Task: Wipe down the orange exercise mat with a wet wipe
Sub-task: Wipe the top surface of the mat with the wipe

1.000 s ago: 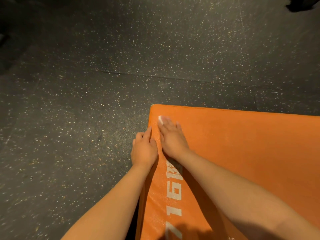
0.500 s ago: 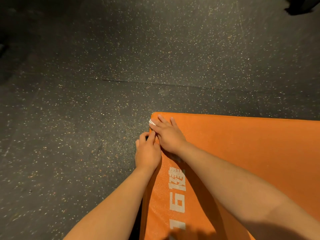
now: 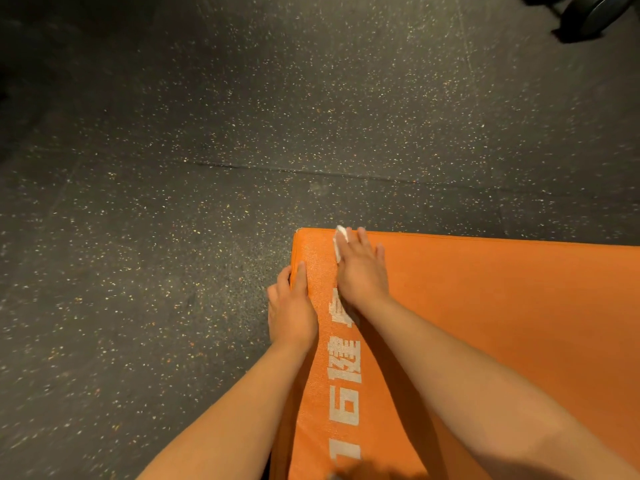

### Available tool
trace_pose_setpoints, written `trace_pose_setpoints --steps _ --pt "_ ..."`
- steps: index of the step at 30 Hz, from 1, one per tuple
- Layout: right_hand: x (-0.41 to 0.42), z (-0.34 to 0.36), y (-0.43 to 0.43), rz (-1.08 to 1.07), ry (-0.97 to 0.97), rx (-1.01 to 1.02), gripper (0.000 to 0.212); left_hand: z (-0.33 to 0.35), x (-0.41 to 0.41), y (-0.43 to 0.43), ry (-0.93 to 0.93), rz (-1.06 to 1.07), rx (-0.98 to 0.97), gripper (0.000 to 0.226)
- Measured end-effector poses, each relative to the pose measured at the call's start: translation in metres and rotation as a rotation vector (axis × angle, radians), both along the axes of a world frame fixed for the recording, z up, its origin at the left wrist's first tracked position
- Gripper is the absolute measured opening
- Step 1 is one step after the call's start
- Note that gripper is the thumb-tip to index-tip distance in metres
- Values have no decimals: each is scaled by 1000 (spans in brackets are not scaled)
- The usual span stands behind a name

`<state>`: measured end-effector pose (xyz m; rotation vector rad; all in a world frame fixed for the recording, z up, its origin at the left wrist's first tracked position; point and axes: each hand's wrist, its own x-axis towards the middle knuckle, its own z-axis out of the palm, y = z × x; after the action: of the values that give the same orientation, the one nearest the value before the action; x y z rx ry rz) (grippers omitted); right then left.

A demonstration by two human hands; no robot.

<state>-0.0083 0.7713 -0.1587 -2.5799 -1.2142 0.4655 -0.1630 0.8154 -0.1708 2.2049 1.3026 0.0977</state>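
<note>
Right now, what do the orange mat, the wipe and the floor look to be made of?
Orange mat: probably vinyl or coated fabric over padding; fine pebbled grain, slight sheen, seam line along the far edge. Wipe: thin white non-woven sheet, pressed under the right hand; wetness cannot be seen. Floor: dark rubber with pale flecks, matte, seemingly.

Dark rubber gym flooring (image 3: 173, 209), flecked with pale and orange specks, fills most of the frame. A thin seam (image 3: 311, 171) crosses it from left to right. A dark, rounded piece of equipment (image 3: 601, 13) sits in the upper right corner, partly cropped.
</note>
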Motion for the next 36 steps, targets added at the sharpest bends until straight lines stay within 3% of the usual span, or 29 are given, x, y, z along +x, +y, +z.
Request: trace_pose_setpoints --steps 3,9,14,22,28,33,36 --pt "-16 0 -13 -45 36 11 64 4 -1 -13 15 -6 0 56" --pt "-55 3 -71 236 41 -1 56 16 -27 -55 44 -9 -89 53" --pt "-63 6 -89 47 44 -95 61 19 -67 -94 67 34 -92 53" --pt "-149 22 -195 295 173 -91 56 34 -121 -186 184 -3 -61 52" --pt "-164 42 -231 168 133 -226 55 55 -151 -225 251 -110 -38 50" --pt "-212 55 -285 256 287 -181 53 62 -173 -264 257 -109 -83 51" --pt "-220 55 -313 174 272 -180 52 66 -187 -296 230 -108 -81 50"
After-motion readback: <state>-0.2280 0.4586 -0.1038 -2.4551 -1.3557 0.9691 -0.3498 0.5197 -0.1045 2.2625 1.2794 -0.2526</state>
